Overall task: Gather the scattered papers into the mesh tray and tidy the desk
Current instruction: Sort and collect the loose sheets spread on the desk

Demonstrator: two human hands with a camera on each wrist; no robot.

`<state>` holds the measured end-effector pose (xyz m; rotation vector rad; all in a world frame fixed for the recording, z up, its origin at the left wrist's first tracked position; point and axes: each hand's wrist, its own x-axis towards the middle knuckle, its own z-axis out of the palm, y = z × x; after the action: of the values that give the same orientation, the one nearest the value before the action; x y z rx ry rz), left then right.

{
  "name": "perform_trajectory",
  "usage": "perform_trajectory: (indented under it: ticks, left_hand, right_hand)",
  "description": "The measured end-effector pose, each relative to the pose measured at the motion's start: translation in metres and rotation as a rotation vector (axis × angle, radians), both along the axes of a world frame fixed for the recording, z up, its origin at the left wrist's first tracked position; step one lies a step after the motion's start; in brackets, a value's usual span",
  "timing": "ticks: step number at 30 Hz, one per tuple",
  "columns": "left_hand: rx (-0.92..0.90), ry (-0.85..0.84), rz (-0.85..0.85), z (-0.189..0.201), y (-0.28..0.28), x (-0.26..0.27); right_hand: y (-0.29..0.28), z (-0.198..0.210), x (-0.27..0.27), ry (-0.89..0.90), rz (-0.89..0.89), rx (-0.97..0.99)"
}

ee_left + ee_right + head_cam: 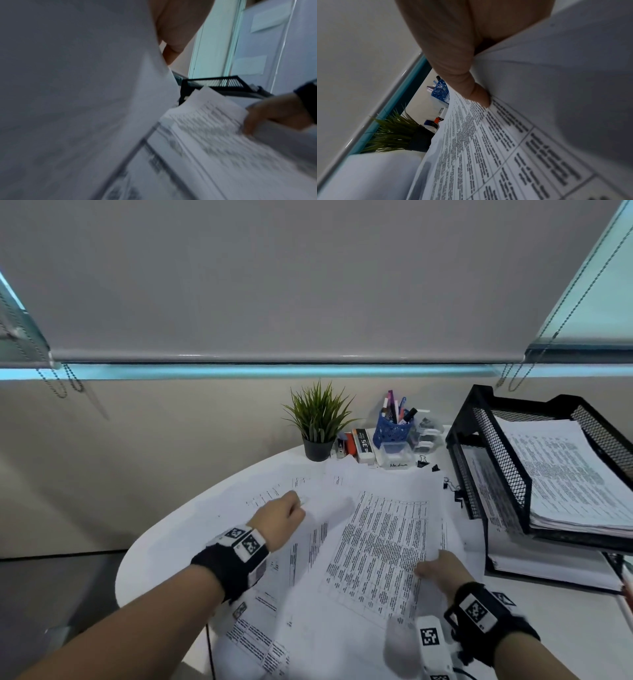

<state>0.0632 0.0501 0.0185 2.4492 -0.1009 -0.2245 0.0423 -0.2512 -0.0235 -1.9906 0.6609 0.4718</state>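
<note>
Several printed papers [308, 546] lie scattered and overlapping on the white round table [161, 553]. My left hand [294, 508] grips the edge of a white sheet [77, 108] near the middle of the table, fingers curled round it. My right hand [428, 568] pinches the near right edge of a densely printed sheet [380, 549], with the thumb [471, 92] on its top face. The black two-tier mesh tray [493, 474] stands at the right, just beyond the right hand, and its upper tier holds a stack of papers [568, 474].
At the back of the table stand a potted plant [318, 422], a blue pen cup [392, 429], small boxes [363, 445] and loose binder clips [424, 463]. More papers lie in the tray's lower tier [534, 570]. A lowered window blind hangs behind the table.
</note>
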Motion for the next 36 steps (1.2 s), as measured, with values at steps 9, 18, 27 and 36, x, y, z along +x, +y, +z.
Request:
perform_trajectory:
  ticks: [9, 18, 27, 36]
  left_hand:
    - [-0.317, 0.118, 0.157, 0.001, -0.053, 0.018]
    - [-0.448, 0.343, 0.176, -0.032, -0.115, 0.001]
    - [-0.153, 0.145, 0.124, -0.045, -0.089, 0.010]
    - [0.298, 0.445, 0.115, -0.053, -0.026, 0.020]
  right_hand:
    - [-0.007, -0.009, -0.006, -0.037, -0.022, 0.309]
    - [0.004, 0.006, -0.015, -0.111, -0.135, 0.484]
    - [0.001, -0.010, -0.011, -0.091, -0.069, 0.450]
    - [0.000, -0.017, -0.002, -0.032, -0.052, 0.207]
